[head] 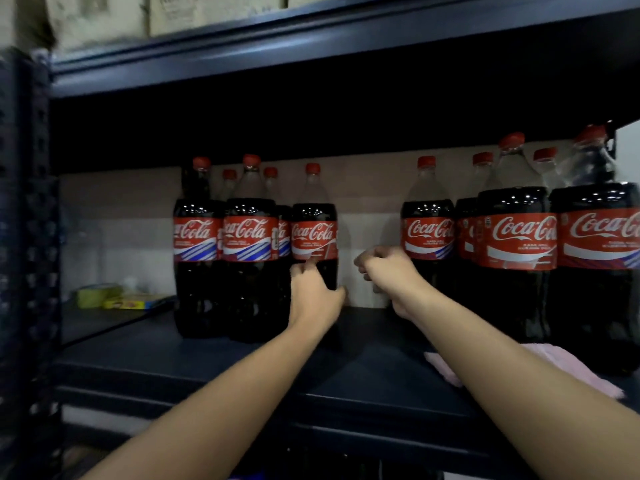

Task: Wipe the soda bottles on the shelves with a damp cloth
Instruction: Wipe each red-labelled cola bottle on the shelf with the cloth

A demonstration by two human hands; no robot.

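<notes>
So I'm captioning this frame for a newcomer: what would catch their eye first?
Red-labelled cola bottles stand in two clusters on the dark shelf. The left hand touches one beside the gap; the right hand is curled in it. A pink cloth lies right.
</notes>
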